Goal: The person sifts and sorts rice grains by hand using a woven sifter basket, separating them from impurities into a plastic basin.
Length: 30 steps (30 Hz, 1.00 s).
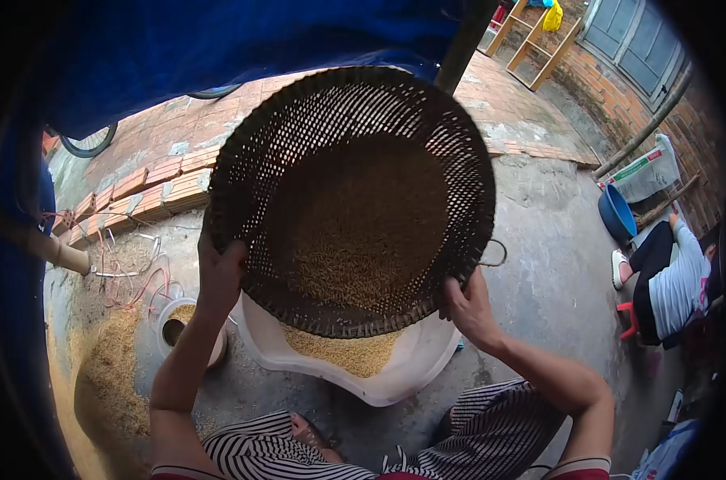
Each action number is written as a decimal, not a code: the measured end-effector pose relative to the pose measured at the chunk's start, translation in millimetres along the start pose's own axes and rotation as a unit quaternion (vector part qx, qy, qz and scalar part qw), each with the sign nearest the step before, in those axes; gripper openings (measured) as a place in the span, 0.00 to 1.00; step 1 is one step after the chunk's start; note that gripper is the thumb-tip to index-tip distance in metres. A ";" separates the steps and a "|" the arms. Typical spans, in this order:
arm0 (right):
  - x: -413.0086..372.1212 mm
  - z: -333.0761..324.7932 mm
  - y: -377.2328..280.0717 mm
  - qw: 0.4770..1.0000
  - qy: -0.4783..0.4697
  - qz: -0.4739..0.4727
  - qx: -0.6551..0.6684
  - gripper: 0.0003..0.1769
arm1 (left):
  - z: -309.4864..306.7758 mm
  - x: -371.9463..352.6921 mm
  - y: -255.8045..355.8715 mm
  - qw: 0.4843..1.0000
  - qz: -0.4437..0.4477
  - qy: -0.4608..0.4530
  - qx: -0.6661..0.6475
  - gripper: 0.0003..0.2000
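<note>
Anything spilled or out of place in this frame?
Yes: loose grain lies on the ground at left, outside the white basin, with pinkish cords tangled beyond it. Whether the grain spilled, I can't tell.

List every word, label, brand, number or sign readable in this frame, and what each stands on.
No text can be read with certainty.
White sack by the brick wall: green and red printing, too small and blurred to read.
Seated person's light shirt: a pink mark, too unclear to tell whether it is lettering.
Woven basket and white basin: no lettering visible.
</note>
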State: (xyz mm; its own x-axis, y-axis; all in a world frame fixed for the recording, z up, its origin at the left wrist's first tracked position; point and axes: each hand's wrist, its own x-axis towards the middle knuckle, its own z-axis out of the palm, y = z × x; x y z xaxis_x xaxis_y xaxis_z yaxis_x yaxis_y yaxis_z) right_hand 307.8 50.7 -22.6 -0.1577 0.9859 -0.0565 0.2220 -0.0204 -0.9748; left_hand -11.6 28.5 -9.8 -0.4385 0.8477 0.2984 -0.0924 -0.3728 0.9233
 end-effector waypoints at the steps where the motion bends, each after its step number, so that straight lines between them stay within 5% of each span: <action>1: -4.6 0.7 -2.1 0.999 0.028 -0.044 0.013 0.09 | 1.0 4.8 5.0 1.000 -0.002 -0.001 0.000 0.26; 3: -2.0 -2.0 8.4 0.997 0.055 -0.055 0.008 0.08 | 4.8 10.2 10.6 0.995 -0.069 -0.071 0.002 0.24; 6: 16.1 -18.3 45.9 0.987 0.000 0.125 -0.097 0.08 | -11.2 18.7 -106.0 0.958 -0.282 -0.029 0.053 0.29; 7: 14.5 -19.6 51.2 0.988 -0.008 0.116 -0.098 0.08 | -1.7 -1.8 -106.1 0.952 -0.302 0.018 0.049 0.27; 8: 12.1 -20.3 56.6 0.980 -0.022 0.164 -0.107 0.08 | -16.7 -12.5 -134.6 0.934 -0.357 -0.018 0.010 0.27; 13: 2.0 -20.8 54.2 0.944 -0.108 0.292 -0.104 0.11 | -38.3 -35.2 -120.3 0.915 -0.402 -0.019 0.007 0.22; 15: 1.0 -20.5 56.2 0.972 -0.138 0.181 -0.055 0.11 | -31.1 -35.6 -87.5 0.927 -0.373 -0.018 0.023 0.23; 17: 6.0 -23.8 53.4 0.967 -0.140 0.179 -0.113 0.11 | -14.7 -38.1 -44.5 0.976 -0.216 0.025 0.017 0.24; 19: 1.4 -25.0 41.9 0.985 -0.020 -0.104 -0.134 0.14 | -8.2 -40.7 -15.4 0.990 -0.130 0.019 0.045 0.24; 20: 0.7 -27.9 33.9 0.987 -0.041 -0.114 -0.109 0.19 | -4.9 -43.6 -3.3 0.996 -0.049 0.011 0.071 0.25; 23: 12.9 -25.0 38.9 0.987 -0.018 -0.135 -0.086 0.20 | -4.7 -33.2 -4.2 0.994 -0.055 -0.009 0.091 0.24; 24: 38.6 -15.2 74.0 0.937 0.033 -0.329 -0.117 0.10 | -8.7 -26.1 -26.8 0.993 -0.101 -0.004 0.058 0.24; 25: 42.8 -16.0 92.5 0.938 0.030 -0.327 -0.114 0.10 | -13.6 -22.4 -54.4 0.989 -0.145 0.002 0.025 0.24; 27: 46.7 -21.5 113.6 0.976 -0.066 -0.007 -0.206 0.09 | -15.8 -36.4 -91.5 0.971 -0.239 0.028 -0.001 0.23; 30: 24.6 -20.5 104.1 0.968 -0.114 0.155 -0.160 0.08 | -40.3 -60.0 -139.1 0.940 -0.341 0.010 0.028 0.19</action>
State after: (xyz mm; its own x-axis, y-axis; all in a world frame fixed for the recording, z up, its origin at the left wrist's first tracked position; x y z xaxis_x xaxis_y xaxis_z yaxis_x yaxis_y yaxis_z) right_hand 346.7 76.3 -121.1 -0.2367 0.8771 -0.4179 0.5734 -0.2211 -0.7889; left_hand -8.5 14.3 -165.9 -0.3114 0.8751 -0.3706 -0.3111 0.2746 0.9099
